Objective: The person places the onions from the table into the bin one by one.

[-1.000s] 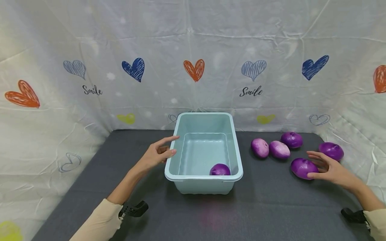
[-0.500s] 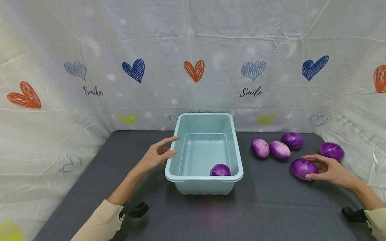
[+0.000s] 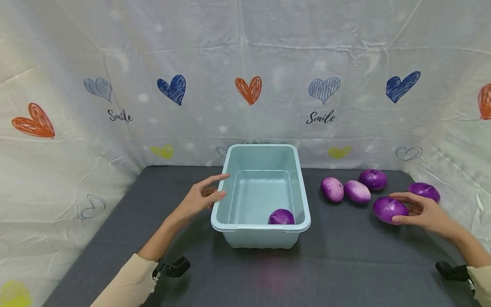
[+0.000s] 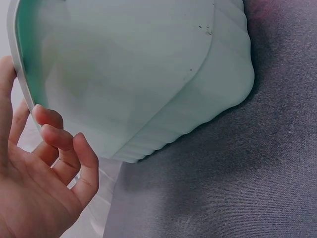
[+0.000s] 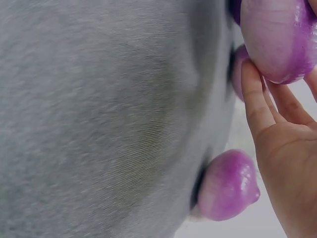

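In the head view my left hand (image 3: 199,198) holds the left rim of a pale blue plastic bin (image 3: 261,236). Its index finger and thumb reach over the rim; the other fingers curl against the outside, as the left wrist view shows. My right hand (image 3: 426,213) grips a red onion (image 3: 389,209) between thumb and fingers, slightly above the table. In the right wrist view this onion (image 5: 277,39) sits at the fingertips, partly cut off by the frame. Another red onion (image 3: 281,216) lies inside the bin at its near right, its lower part hidden by the front rim.
Several more red onions rest on the dark grey table (image 3: 326,264) right of the bin: paler ones (image 3: 332,189) nearer it, a purple onion (image 3: 373,179) behind, and an onion (image 3: 423,190) beyond my right hand. A white heart-printed sheet (image 3: 245,51) hangs behind and at both sides.
My right hand has closed its fingers round the nearest onion and raised it slightly off the table. The left hand stays at the bin's rim.
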{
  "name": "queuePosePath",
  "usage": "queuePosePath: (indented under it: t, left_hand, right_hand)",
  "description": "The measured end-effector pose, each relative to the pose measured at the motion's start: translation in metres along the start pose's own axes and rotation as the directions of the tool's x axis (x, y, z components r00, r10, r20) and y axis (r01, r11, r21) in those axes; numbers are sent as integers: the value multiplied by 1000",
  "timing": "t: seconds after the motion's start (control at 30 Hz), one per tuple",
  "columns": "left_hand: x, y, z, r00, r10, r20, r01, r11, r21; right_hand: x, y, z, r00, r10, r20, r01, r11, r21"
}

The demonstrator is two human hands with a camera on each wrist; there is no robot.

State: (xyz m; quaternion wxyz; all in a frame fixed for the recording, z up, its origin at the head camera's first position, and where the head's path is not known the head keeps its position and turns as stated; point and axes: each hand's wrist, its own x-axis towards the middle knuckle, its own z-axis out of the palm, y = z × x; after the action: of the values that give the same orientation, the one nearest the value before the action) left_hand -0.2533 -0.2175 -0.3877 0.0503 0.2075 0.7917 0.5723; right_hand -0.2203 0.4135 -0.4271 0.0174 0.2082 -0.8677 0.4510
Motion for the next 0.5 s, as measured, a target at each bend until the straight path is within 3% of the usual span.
queuePosePath:
  t: [0.5]
  left_hand:
    - [1,-1,1,999,28,-21,-27,1000,14]
  right_hand:
    - [17,-21,-2,995,65,-78,-61,997,56]
